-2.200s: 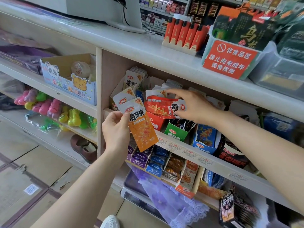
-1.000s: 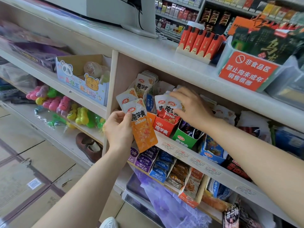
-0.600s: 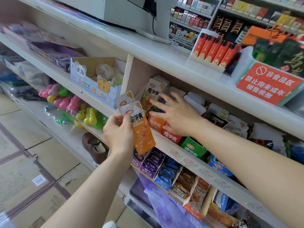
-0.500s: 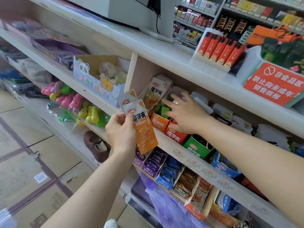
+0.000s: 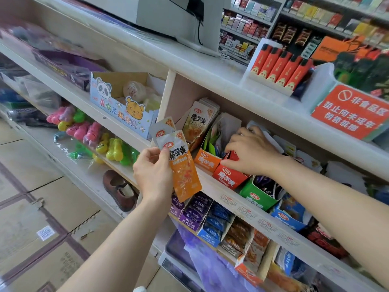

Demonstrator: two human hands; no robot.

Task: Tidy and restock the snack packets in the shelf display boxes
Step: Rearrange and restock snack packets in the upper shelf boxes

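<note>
Several stocked shelves (image 5: pixel 211 189) above brown floor tiles (image 5: pixel 42 197).

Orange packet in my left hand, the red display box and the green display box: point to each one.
orange packet (image 5: pixel 186 175): head view, on its orange lower half.
red display box (image 5: pixel 228 178): head view, on its printed front face.
green display box (image 5: pixel 254 199): head view, on its front face.

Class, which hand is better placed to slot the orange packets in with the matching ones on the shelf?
Left: the left hand grips the orange packets close to the matching packets; the right hand holds the red box.
</note>
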